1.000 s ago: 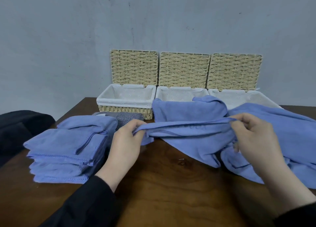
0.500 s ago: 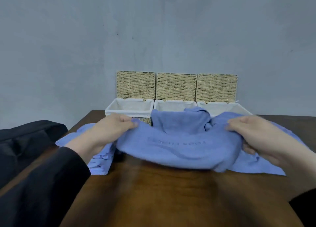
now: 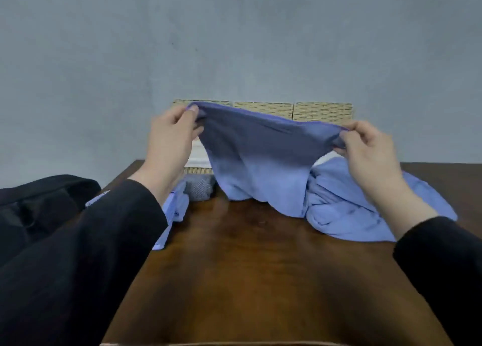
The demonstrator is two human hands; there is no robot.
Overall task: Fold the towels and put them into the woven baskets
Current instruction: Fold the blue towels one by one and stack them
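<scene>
Both hands pinch a soft blue towel (image 3: pixel 260 163) by its top edge above the dark wooden worktop (image 3: pixel 260 280): left hand (image 3: pixel 169 142) at 10 o'clock, right hand (image 3: pixel 370 150) at 2 o'clock, fingers curled round the cloth. It sags between them, hiding the woven baskets (image 3: pixel 322 111) at 12 o'clock. Crumpled blue towels (image 3: pixel 352 205) lie at 3 o'clock.

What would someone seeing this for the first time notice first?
A blue towel held up in mid-frame, stretched between the left hand and the right hand, each pinching a top corner, its lower edge trailing on the wooden table. Behind it, three woven baskets line the grey wall. More blue cloth lies heaped to the right.
</scene>
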